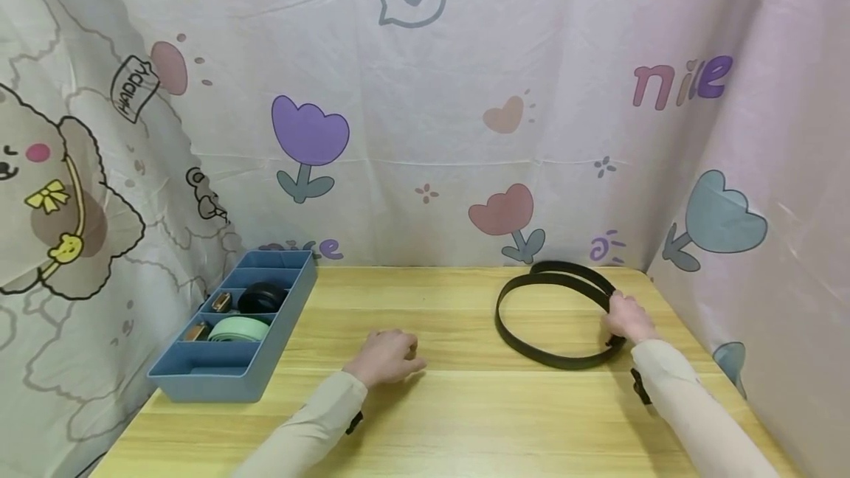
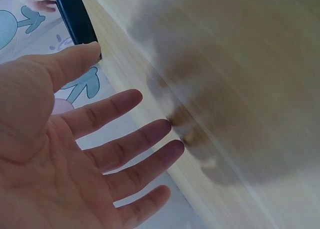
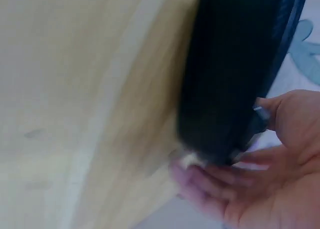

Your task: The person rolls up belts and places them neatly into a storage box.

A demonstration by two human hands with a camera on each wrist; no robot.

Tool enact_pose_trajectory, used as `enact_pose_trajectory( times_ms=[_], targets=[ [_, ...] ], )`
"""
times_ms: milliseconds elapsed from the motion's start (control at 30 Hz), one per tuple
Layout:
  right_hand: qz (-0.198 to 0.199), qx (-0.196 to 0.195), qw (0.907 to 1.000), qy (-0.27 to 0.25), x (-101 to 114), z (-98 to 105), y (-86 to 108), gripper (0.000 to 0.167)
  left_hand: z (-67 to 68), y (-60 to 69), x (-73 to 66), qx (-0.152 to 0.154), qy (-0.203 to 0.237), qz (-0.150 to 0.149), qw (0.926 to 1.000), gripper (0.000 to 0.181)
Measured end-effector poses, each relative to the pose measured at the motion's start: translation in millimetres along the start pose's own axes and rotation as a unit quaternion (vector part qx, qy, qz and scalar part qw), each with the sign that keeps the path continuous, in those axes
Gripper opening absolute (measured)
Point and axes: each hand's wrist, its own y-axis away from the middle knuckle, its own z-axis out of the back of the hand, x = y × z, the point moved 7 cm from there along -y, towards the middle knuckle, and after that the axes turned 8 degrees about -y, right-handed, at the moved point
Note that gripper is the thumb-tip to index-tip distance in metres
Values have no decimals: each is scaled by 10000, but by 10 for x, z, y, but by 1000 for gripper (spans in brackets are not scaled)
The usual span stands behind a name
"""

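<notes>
Black belt [image 1: 564, 362]: I see it looped toward the table's [image 1: 458, 419] back right corner, its right side within the grip.
Right hand [image 1: 631, 317]: thumb and fingers hold the belt.
Left hand [image 1: 385, 357]: wide, fingers extended, well apart from the belt.

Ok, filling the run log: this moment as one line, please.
right hand: holds black belt | left hand: empty, over table | blue tray: green coil, black coil inside

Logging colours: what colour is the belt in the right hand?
The belt is black, clearest in the head view.
</notes>
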Motion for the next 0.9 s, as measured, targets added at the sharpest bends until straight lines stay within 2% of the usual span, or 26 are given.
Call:
enact_pose_trajectory(
  times_ms=[100, 233, 433, 567, 700, 800, 900],
  targets=[
    [326, 121, 9993, -107, 3, -31, -34, 71, 4, -31, -38, -39, -96, -115, 9999, 32],
    [774, 175, 9967, -176, 114, -93, -74, 81, -24, -78, -116, -28, -124, -296, 9995, 36],
    [1269, 427, 9906, -264, 323, -201, -109, 85, -84, -146, -273, 84, -96, -579, 9982, 50],
    [1852, 415, 9818, -61, 521, -264, -130, 77, -122, -198, -365, 166, -181, -750, 9969, 61],
    [2217, 410, 9743, -22, 725, -352, -146, 73, -145, -289, -412, 200, -202, -753, 9968, 68],
    [2501, 417, 9673, -70, 910, -448, -143, 69, -153, -395, -412, 78, -257, -745, 9969, 70],
    [2822, 328, 9587, 92, 1133, -553, -86, 62, -162, -500, -399, -127, -420, -824, 9956, 66]
  ],
)
